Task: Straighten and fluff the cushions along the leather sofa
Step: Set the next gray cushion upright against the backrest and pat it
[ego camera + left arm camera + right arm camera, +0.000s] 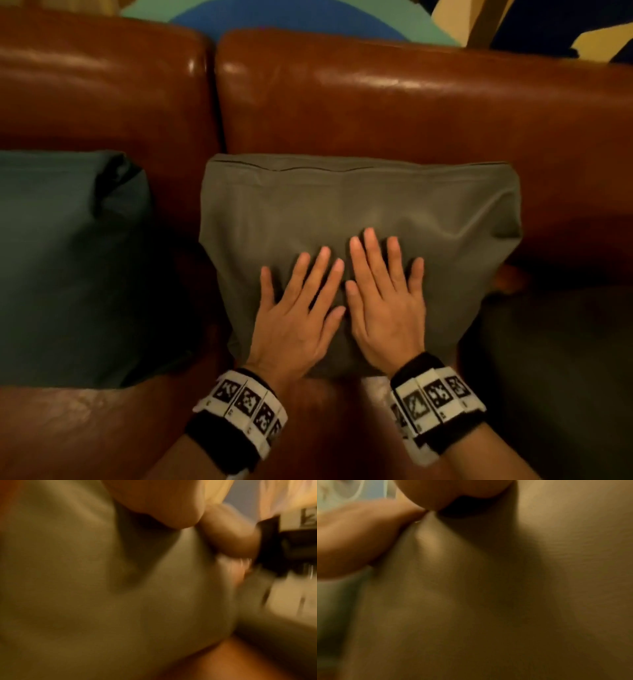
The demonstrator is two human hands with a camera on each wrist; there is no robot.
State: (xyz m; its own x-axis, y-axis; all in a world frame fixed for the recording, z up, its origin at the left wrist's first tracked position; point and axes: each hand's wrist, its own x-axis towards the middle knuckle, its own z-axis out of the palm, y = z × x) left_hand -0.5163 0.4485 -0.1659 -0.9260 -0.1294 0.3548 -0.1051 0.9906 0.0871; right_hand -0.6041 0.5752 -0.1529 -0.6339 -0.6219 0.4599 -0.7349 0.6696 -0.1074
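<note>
An olive-grey cushion [359, 209] leans against the back of the brown leather sofa [411, 102], its zip seam along the top. Both hands lie flat on its lower front, side by side, fingers straight and spread. My left hand [298, 301] presses left of centre and my right hand [383, 291] just right of it, index fingers almost touching. The fabric dents under the palms. Both wrist views are blurred and filled with the cushion's cloth [85, 588] [488, 601]. A dark teal cushion [68, 260] stands to the left.
The sofa's seat [85, 428] runs along the near edge. A dark cushion or throw [555, 359] lies at the right on the seat. Behind the sofa's back is a blue, green and yellow patterned surface [291, 17].
</note>
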